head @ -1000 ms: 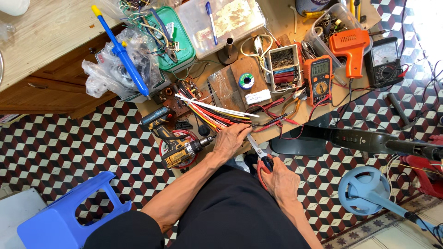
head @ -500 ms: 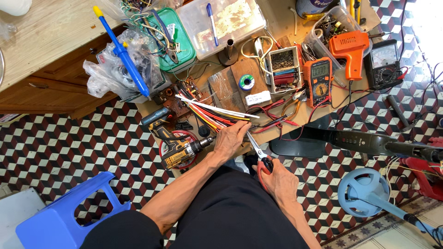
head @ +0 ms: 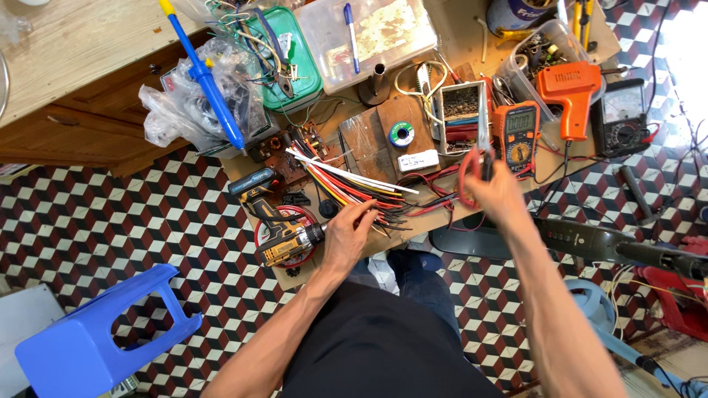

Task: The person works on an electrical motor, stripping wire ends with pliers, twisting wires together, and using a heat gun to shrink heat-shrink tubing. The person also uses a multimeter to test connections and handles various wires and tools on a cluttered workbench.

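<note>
My right hand (head: 495, 193) grips red-handled scissors (head: 478, 151), blades pointing up over the cluttered wooden board (head: 372, 136). Just to its right lies an orange multimeter (head: 517, 135). My left hand (head: 348, 236) rests with fingers on the near ends of a bundle of red, white, yellow and black wires (head: 354, 188) that fans out across the board's front edge. A cordless drill (head: 280, 225) lies just left of that hand, on a red-rimmed disc.
A blue soldering iron (head: 208, 81), green-lidded box (head: 284, 55), clear plastic box with a pen (head: 369, 37), solder spool (head: 401, 134), orange heat tool (head: 569, 92) and analogue meter (head: 627, 118) crowd the board. A blue plastic stool (head: 96, 335) stands on the tiled floor at left.
My right hand has lifted the scissors from beside my lap up and right over the board, near the multimeter. My left hand stays on the wire ends.
</note>
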